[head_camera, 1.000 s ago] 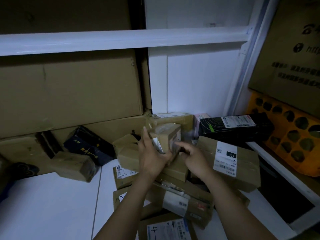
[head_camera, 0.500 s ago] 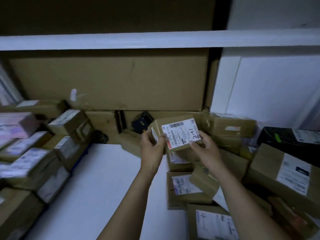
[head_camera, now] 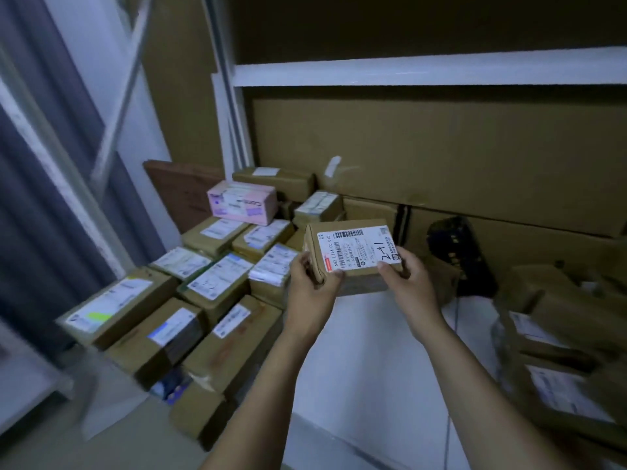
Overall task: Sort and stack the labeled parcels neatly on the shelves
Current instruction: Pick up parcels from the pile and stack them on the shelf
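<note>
The left hand (head_camera: 310, 286) and right hand (head_camera: 407, 283) grip the box (head_camera: 353, 252) by its ends, label up, above the shelf (head_camera: 366, 337). Since a second ago it has left the loose pile (head_camera: 556, 310) and swung toward the neat rows (head_camera: 217, 279); placing there likely comes next.

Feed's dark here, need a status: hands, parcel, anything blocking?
Left hand and right hand both grip the labeled parcel, label up. Held above the white shelf. Stacked parcels left, loose parcels right; nothing blocking seen.
</note>
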